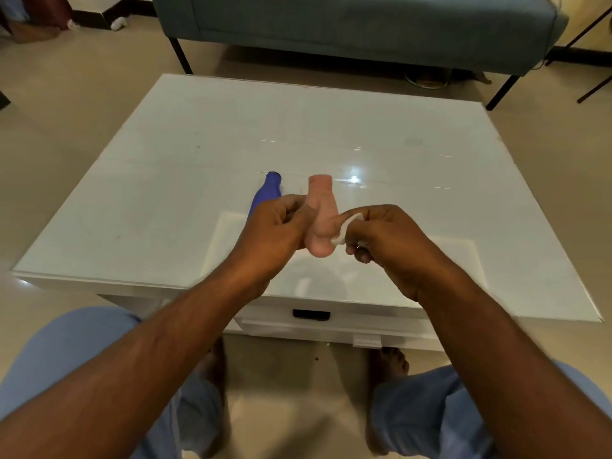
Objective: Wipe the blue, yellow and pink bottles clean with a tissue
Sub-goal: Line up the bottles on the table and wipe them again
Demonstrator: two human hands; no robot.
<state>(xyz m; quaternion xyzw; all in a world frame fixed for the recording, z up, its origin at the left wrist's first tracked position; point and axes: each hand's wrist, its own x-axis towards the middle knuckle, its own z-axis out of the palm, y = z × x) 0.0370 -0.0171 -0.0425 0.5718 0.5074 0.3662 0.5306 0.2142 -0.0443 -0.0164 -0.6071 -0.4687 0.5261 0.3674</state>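
White table [165, 180]; pink bottle [321, 210] unlabelled.

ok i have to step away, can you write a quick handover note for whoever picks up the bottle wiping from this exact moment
Left hand: gripping the pink bottle, held up over the white table, cap end pointing away.
Right hand: pinching a small white tissue against the pink bottle's lower side.
Blue bottle: on the table just behind the left hand, partly hidden; whether it has been wiped cannot be told.
Yellow bottle: not in view.
Done: nothing can be confirmed as finished.
Left: finish the pink bottle, find the yellow one, check the blue one.
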